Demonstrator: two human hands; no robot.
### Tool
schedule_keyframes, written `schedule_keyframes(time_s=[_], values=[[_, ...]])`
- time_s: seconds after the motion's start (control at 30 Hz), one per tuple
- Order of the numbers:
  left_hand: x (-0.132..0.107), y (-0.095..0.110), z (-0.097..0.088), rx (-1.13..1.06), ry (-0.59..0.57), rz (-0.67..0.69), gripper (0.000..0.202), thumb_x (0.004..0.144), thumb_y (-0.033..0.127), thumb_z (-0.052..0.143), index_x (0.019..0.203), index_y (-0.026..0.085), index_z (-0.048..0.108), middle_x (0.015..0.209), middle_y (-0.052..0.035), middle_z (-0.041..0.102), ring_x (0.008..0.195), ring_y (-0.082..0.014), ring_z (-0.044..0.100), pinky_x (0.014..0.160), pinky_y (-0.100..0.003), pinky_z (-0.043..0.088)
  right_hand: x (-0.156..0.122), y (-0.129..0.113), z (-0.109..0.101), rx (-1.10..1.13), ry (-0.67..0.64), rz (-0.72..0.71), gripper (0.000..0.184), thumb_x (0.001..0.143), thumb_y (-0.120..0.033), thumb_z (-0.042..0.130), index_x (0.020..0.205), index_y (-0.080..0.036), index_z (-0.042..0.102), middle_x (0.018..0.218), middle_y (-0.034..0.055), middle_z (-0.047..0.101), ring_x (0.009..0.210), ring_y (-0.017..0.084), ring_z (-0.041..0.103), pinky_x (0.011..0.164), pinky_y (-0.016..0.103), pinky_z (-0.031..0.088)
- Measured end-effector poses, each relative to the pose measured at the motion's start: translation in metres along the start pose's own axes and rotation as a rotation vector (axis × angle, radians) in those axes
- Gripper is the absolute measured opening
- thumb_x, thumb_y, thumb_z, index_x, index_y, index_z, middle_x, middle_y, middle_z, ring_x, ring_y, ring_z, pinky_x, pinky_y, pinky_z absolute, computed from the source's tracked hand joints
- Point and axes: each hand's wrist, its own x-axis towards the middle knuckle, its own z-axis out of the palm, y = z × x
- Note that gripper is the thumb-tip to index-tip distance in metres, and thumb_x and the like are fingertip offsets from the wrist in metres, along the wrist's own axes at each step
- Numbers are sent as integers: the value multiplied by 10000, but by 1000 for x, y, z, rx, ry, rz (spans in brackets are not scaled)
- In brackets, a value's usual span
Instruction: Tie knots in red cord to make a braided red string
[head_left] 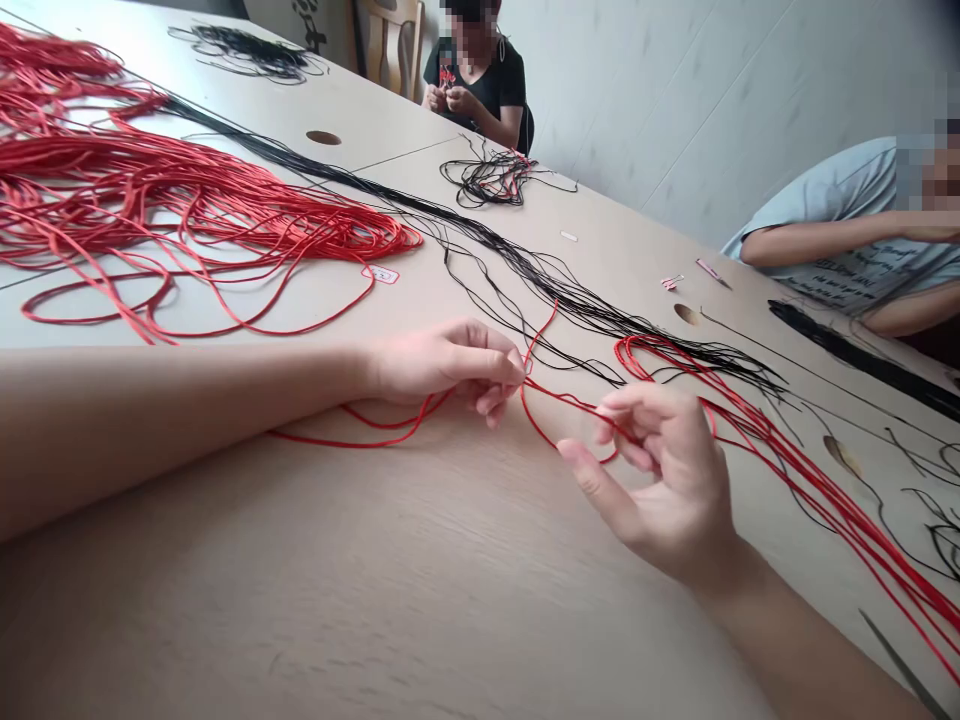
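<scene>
My left hand (465, 368) is closed, thumb and finger pinching a red cord (555, 392) just above the table. Loops of this cord trail out on both sides of the pinch. To the right, my right hand (660, 460) has its thumb and fingers spread apart. The cord passes by its fingertips, and no firm hold on it shows. Beyond my hands lies a long bundle of black cords (480, 235), running slantwise over the table. A hank of red cords (810, 470) stretches to the right past my right hand.
A large heap of red cords (225, 190) covers the left side. Black cord tangles (487, 178) lie farther back. A paper tag (381, 274), a pink pen-like item (712, 273) and round table holes (324, 138) show. Two people (480, 90) sit across the table (337, 580).
</scene>
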Motion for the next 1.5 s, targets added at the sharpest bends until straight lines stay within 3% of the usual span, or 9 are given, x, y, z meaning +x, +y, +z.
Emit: schedule_keyframes(time_s=[0.1, 0.23, 0.4, 0.57, 0.77, 0.93, 1.13, 1.37, 1.5], values=[[2, -2, -5, -63, -29, -17, 215, 796, 192, 528, 597, 121, 569, 491, -2, 539, 508, -101, 535, 511, -207, 407, 2, 16, -2, -276, 15, -215, 130, 729, -195, 669, 797, -177, 559, 833, 38, 525, 686, 121, 476, 585, 250, 406], [0, 3, -2, -63, -89, -59, 178, 775, 171, 558, 609, 119, 598, 500, -13, 550, 515, -114, 542, 543, -230, 438, 5, 31, 1, -474, 51, -172, 260, 751, -287, 665, 982, -169, 652, 932, 91, 522, 803, 179, 486, 691, 317, 433], [-2, 8, 2, -28, -55, -70, 155, 777, 181, 557, 639, 120, 594, 522, -14, 548, 525, -112, 536, 544, -236, 429, 3, 37, 5, -369, -40, -97, 104, 806, -285, 605, 812, -216, 682, 1062, 79, 522, 958, 225, 458, 803, 372, 422], [0, 2, 4, 6, 75, 19, 164, 786, 249, 577, 679, 125, 581, 547, -2, 546, 525, -85, 493, 534, -214, 392, 3, 37, -1, -370, 120, -113, 93, 822, -195, 535, 796, -185, 623, 1198, 97, 476, 1085, 275, 439, 897, 448, 374], [-1, -1, 11, 344, 197, 67, 249, 790, 360, 586, 774, 115, 626, 597, 5, 556, 533, -69, 449, 497, -187, 344, 0, 17, 7, -325, -100, -118, 116, 834, -173, 503, 738, -171, 568, 1221, 75, 492, 1169, 278, 396, 982, 472, 296], [-4, -5, 16, 625, 176, 175, 277, 802, 363, 562, 877, 120, 672, 656, -16, 604, 553, -77, 464, 521, -190, 365, -2, 2, 14, -261, -115, 40, 167, 874, -178, 465, 726, -177, 542, 1201, 71, 506, 1156, 254, 408, 969, 453, 298], [-6, -5, 21, 819, 155, 217, 226, 812, 320, 555, 873, 146, 686, 686, -29, 642, 572, -89, 493, 573, -198, 378, -1, 2, 16, -234, -157, 58, 176, 883, -209, 468, 720, -180, 528, 1188, 68, 522, 1127, 245, 426, 953, 438, 313], [-9, -6, 24, 878, 86, 301, 206, 835, 277, 510, 839, 163, 681, 695, -34, 628, 571, -91, 469, 575, -193, 375, -1, 1, 18, -187, -181, 91, 216, 899, -258, 458, 710, -183, 531, 1141, 71, 555, 1101, 241, 445, 914, 430, 336], [-10, -5, 24, 817, 80, 299, 213, 827, 250, 509, 865, 143, 688, 730, -50, 642, 563, -84, 454, 564, -194, 375, 3, 2, 8, -86, -306, 115, 281, 890, -322, 488, 651, -177, 517, 1127, 56, 560, 1091, 223, 450, 922, 432, 326]])
